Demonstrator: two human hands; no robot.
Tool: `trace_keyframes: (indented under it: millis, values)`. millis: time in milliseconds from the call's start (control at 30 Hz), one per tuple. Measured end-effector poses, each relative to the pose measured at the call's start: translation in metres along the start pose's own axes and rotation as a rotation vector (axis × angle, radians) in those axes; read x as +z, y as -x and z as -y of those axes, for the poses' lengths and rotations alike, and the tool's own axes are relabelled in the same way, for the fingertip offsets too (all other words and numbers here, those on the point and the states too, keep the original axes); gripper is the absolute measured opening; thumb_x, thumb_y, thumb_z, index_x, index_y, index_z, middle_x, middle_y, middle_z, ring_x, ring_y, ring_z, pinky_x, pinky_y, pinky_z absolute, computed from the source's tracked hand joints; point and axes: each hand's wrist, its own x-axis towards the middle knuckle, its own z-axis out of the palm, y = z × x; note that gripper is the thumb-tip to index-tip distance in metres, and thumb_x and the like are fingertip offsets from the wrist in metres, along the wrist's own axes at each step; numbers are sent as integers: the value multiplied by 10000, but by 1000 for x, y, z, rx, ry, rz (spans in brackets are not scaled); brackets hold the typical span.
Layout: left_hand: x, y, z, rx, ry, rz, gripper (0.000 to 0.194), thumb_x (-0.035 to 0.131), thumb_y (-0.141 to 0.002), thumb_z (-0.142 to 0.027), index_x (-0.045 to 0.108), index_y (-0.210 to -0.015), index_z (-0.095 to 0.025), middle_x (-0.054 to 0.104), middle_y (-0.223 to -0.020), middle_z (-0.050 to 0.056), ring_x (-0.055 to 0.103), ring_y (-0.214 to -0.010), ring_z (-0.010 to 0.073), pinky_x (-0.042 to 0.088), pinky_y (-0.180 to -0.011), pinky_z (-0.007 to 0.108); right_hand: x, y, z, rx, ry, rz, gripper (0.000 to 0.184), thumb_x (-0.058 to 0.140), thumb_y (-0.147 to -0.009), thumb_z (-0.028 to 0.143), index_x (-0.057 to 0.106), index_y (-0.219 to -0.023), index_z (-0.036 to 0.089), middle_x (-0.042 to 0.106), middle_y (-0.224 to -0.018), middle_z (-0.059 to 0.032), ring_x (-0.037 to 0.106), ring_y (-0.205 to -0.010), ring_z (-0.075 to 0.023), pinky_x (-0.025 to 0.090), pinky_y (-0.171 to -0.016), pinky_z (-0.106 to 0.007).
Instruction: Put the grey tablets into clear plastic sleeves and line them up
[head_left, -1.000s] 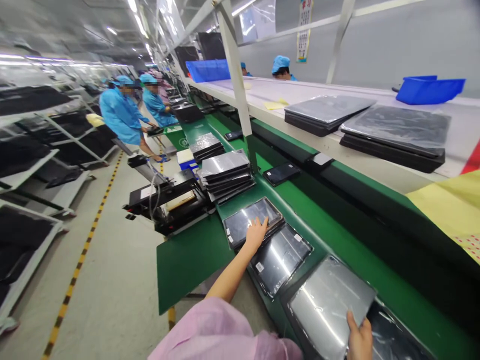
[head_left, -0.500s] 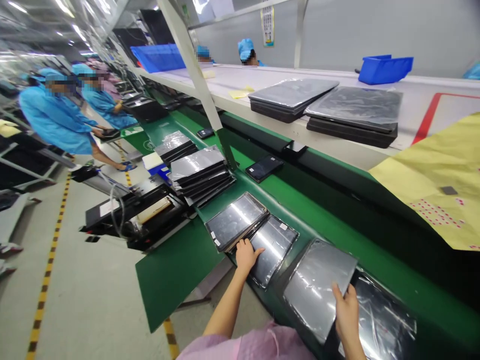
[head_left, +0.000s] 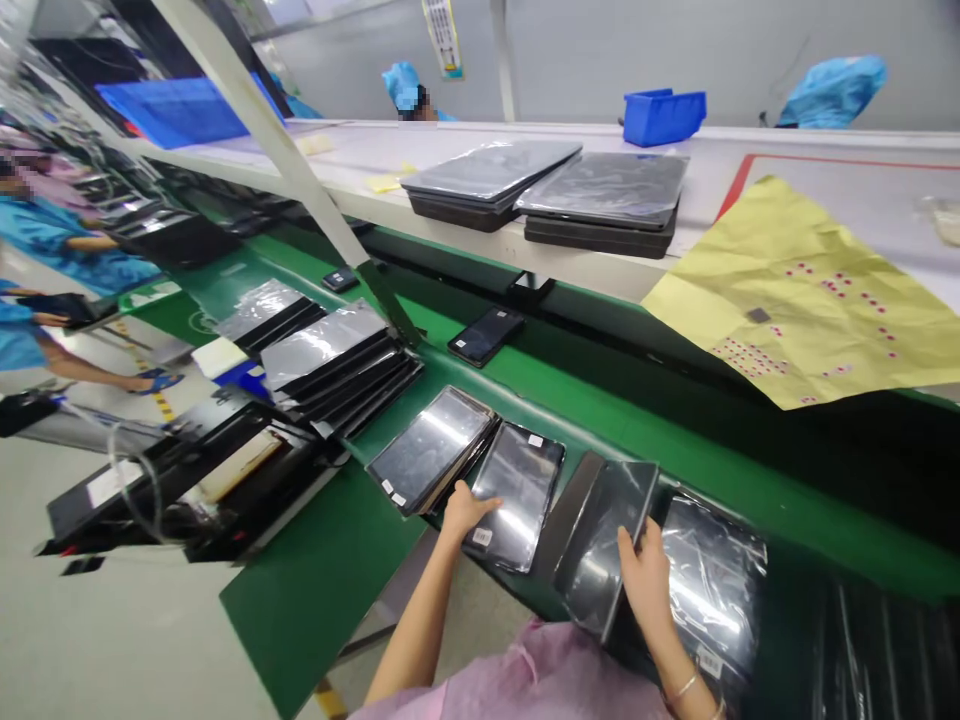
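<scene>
black glass under clear film: the tilted panel [head_left: 606, 545] sits in the right hand [head_left: 646, 582], lifted off the green table [head_left: 322, 590] at a steep slant, its edge pinched between thumb and curled fingers. a thin bracelet [head_left: 681, 688] circles that wrist, and a pink sleeve [head_left: 525, 675] shows at the bottom of the view. the left hand [head_left: 466, 510] lies on the near edge of a second filmed panel [head_left: 517, 495], fingers loosely spread, the arm stretched forward. a white label [head_left: 482, 537] marks that panel's corner. just right of the tilted panel lies a third filmed panel [head_left: 712, 580], and just left of the left hand sits a low stack [head_left: 431, 450] with a glossy top.

farther along, two taller stacks [head_left: 330, 360] rest on the green surface, near a small black slab [head_left: 486, 335]. a yellow sheet [head_left: 795, 300] dotted with red hangs over the edge of the white upper table [head_left: 345, 165], which carries two filmed stacks [head_left: 547, 190] and a blue bin [head_left: 664, 117]. a co-worker [head_left: 60, 250] in a blue gown stands at far left, beyond a black machine [head_left: 172, 490].
</scene>
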Motion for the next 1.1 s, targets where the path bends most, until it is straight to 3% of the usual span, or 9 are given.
trace_keyframes:
  millis: [100, 200, 433, 533, 633, 767, 867, 1000, 1100]
  values:
    - [-24, 26, -18, 213, -15, 39, 281, 595, -871, -374, 565, -1015, -136, 706, -966, 94, 679, -923, 213, 473, -770, 250, 2, -2, 7, -30, 17, -10, 510, 426, -784, 569, 501, -1089, 167, 703, -993, -190, 673, -927, -365, 496, -777, -452]
    - [-28, 65, -53, 347, -61, 12, 233, 457, -946, -310, 565, -1072, -147, 723, -961, 118, 697, -927, 243, 491, -804, 300, 2, -6, 10, -36, 28, -15, 462, 373, -800, 588, 473, -1010, 189, 698, -920, -184, 677, -868, -363, 494, -724, -441]
    - [31, 137, -132, 581, -136, 51, 405, 350, -889, -62, 542, -1245, -38, 713, -961, 227, 704, -928, 331, 559, -764, 423, 3, -8, 17, -29, -51, -27, 477, 451, -796, 632, 496, -1016, 211, 701, -950, -133, 681, -911, -313, 511, -766, -402]
    - [47, 145, -136, 705, -95, 101, 452, 406, -850, -32, 539, -1280, 9, 701, -1018, 258, 685, -976, 349, 559, -814, 473, 6, -13, 15, 6, -106, -71, 493, 630, -705, 579, 516, -1010, 209, 707, -891, -112, 684, -850, -301, 519, -744, -391]
    - [47, 134, -125, 842, 18, 160, 358, 458, -916, -172, 635, -1221, -105, 727, -1037, 172, 685, -999, 288, 544, -912, 436, 2, -18, 9, 24, -202, -90, 450, 693, -645, 489, 540, -959, 204, 710, -852, -94, 677, -810, -281, 521, -769, -399]
    - [33, 98, -106, 834, 213, 128, 363, 380, -974, -262, 657, -1199, -195, 695, -1204, 90, 642, -1129, 201, 488, -1030, 354, -27, -15, 13, -4, -413, -13, 489, 703, -641, 477, 571, -1009, 184, 724, -930, -86, 678, -853, -257, 533, -813, -394]
    - [10, 86, -104, 699, 470, 136, 622, 429, -954, -332, 258, -1511, -111, 459, -1471, 197, 587, -1223, 272, 449, -1072, 479, -64, 0, 32, -24, -542, 50, 539, 729, -664, 463, 584, -1105, 189, 726, -1013, -92, 690, -855, -257, 548, -785, -388]
    - [-34, 121, -118, 987, 817, 300, 773, 515, -927, -434, 110, -1548, -217, 223, -1605, 80, 325, -1443, 256, 319, -1184, 407, -113, 30, 67, -116, -757, 2, 533, 752, -675, 361, 627, -1173, 219, 718, -1112, -67, 687, -959, -264, 545, -838, -367]
    - [-64, 163, -126, 1140, 775, 229, 634, 470, -967, -316, 181, -1530, -313, 386, -1540, 22, 467, -1356, 211, 415, -1124, 350, -139, 53, 80, -165, -757, -234, 480, 733, -722, 344, 651, -1182, 233, 721, -1115, -50, 683, -988, -248, 537, -855, -333]
